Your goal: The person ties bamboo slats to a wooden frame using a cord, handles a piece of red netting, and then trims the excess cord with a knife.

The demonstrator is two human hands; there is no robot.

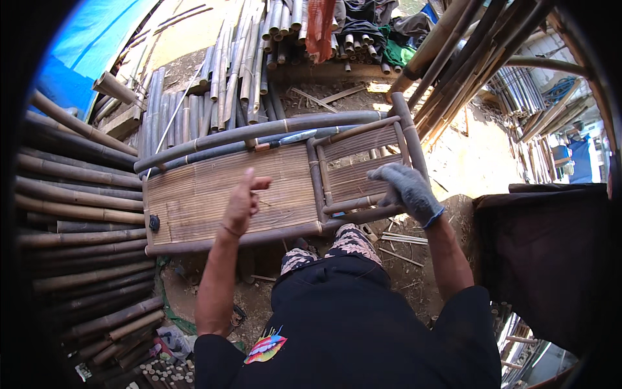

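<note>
A bamboo bench [272,211] with a slatted top lies across the space in front of me. At its right end is a bamboo frame [327,174] with slatted panels. My left hand [242,202], bare, is above the slatted top with its fingers apart and nothing in them. My right hand [413,192], in a grey glove, is over the right end of the frame, fingers stretched to the left; whether it touches the bamboo I cannot tell. A knife [295,139] with a brown handle lies along the far rail. A small black round object [154,222] sits at the left end.
Bamboo poles [84,201] are stacked along the left, and more cut poles [240,71] lie beyond the bench. Long poles [466,58] lean at the upper right. A dark cloth-like surface [538,259] stands at the right. Thin strips [405,238] lie on the ground.
</note>
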